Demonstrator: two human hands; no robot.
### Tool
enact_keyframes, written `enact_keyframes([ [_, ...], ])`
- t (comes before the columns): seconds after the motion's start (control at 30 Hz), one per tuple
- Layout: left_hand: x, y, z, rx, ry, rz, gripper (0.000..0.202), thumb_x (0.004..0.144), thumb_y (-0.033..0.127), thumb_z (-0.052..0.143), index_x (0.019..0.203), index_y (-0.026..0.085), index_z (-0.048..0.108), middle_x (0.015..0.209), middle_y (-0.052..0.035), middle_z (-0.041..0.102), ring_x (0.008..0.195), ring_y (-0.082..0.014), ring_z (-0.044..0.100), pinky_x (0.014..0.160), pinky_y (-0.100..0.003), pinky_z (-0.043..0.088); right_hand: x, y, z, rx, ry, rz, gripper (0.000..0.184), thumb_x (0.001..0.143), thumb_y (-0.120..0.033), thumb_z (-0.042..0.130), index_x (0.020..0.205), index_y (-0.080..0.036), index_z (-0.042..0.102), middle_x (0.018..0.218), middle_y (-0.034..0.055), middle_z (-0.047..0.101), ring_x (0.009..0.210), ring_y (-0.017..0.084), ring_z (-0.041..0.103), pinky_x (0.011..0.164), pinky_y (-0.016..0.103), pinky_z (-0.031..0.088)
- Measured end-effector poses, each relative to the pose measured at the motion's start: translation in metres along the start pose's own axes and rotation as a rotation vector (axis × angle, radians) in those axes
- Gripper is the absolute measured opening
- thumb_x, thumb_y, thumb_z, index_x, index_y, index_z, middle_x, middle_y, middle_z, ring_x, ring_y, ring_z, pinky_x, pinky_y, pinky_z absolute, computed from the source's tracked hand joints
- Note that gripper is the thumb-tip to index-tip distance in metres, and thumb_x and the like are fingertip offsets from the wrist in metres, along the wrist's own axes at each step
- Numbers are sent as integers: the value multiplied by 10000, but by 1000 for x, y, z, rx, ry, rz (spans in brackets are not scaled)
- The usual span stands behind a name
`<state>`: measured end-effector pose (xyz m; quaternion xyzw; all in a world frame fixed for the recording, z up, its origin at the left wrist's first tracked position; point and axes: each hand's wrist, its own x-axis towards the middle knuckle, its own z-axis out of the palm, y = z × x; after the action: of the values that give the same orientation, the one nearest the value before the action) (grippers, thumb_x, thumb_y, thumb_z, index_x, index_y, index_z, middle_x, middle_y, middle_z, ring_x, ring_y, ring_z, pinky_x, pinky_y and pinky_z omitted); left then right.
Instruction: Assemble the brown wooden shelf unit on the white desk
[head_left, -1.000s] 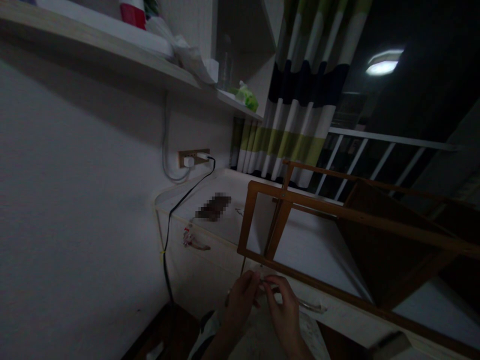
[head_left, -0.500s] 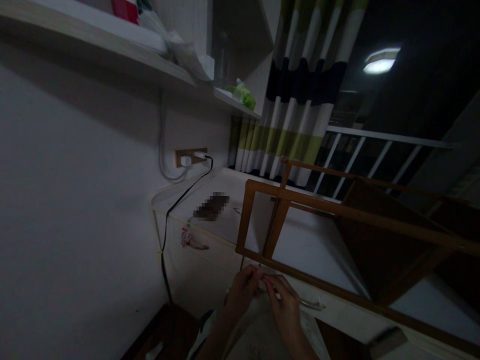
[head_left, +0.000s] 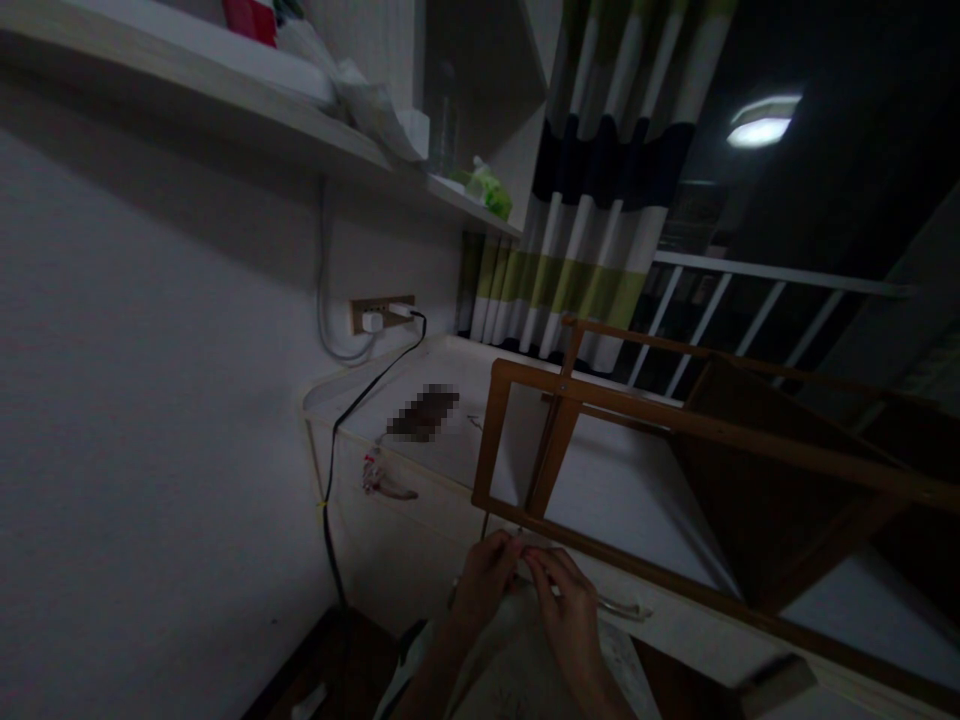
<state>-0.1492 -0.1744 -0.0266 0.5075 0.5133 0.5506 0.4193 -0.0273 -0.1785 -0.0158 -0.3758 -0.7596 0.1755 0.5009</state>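
Fingertips of the right hand [head_left: 566, 600] seem to shift a touch nearer to those of the left hand [head_left: 484, 580] since the frame half a second ago; everything else keeps its place, which suggests that the same fine fingertip work carries on. Both hands curl inward, thumbs and fingers bent toward each other, tips meeting or nearly so. Whether they pinch anything I cannot tell: any small thing there is lost in the dark between the tips.

They sit above pale, faintly marked cloth [head_left: 510, 645] on the lap, just before the front edge of a white cabinet with drawers [head_left: 454, 455]. Nearest beyond them is a brown wooden open frame [head_left: 712, 428], lying along that front edge and reaching to the right; contact with the hands is unclear. Toward the cabinet's rounded left corner is a dark pixelated patch [head_left: 424, 412], its contents masked.

Farther out, a red-and-white container [head_left: 251, 18] on the shelf is cut off by the view's upper border. No brand, label or writing is readable anywhere; the cloth's marks are too faint to make out
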Motion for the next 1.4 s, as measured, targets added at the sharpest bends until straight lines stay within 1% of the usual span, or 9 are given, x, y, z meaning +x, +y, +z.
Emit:
enact_keyframes([
  [0.13,0,-3,0,-7,-14,5,382,753,505,417,578,166,443,442,64,403,415,-70,409,428,-187,330,-1,1,1,1,-13,25,221,851,-195,400,895,-198,617,824,36,618,765,134,587,679,237,470],
  [0.33,-3,-2,1,-101,-51,29,354,772,486,413,618,168,433,468,70,390,416,-63,397,434,-185,337,-2,2,2,2,-29,67,216,853,-214,399,897,-204,610,835,39,614,782,140,579,692,249,463],
  [0.57,-3,-10,1,-125,-45,44,333,799,451,409,625,167,421,476,72,385,432,-57,396,456,-185,346,-4,2,4,8,-36,98,223,854,-233,394,892,-205,612,835,41,624,781,142,585,692,250,469],
  [0.87,-4,-4,0,-123,-44,27,330,797,449,418,618,173,411,479,74,387,425,-56,404,443,-176,348,-5,2,6,5,-16,123,243,844,-265,398,904,-206,626,868,49,650,813,161,595,725,278,475],
  [1.07,-3,-10,0,-113,-37,42,334,782,451,444,611,164,437,465,68,404,427,-58,410,447,-176,353,-5,3,6,6,2,142,237,840,-261,404,889,-203,629,888,47,655,805,156,603,713,265,481],
  [1.13,-3,-12,0,-123,-34,31,328,786,449,440,631,160,454,467,66,409,424,-56,415,444,-175,359,-5,3,6,2,11,132,233,839,-253,407,890,-204,628,880,44,656,802,153,605,710,260,481],
  [1.23,-2,-12,0,-196,29,-10,313,791,455,426,714,157,487,491,64,418,424,-54,419,422,-168,373,-4,3,7,-7,25,119,224,837,-247,413,895,-204,625,878,40,656,807,149,605,721,253,479],
  [1.3,-2,-9,0,-252,72,-22,302,774,453,456,812,158,511,541,54,450,455,-60,445,421,-166,403,-3,3,7,-13,31,113,220,837,-245,412,886,-205,623,878,37,655,808,147,605,722,248,478],
  [1.4,-3,-4,0,-295,81,-13,306,747,426,512,912,169,531,668,16,529,546,-80,511,447,-172,449,-4,3,7,-14,16,115,221,841,-248,407,888,-211,620,879,32,654,799,143,607,704,243,480],
])
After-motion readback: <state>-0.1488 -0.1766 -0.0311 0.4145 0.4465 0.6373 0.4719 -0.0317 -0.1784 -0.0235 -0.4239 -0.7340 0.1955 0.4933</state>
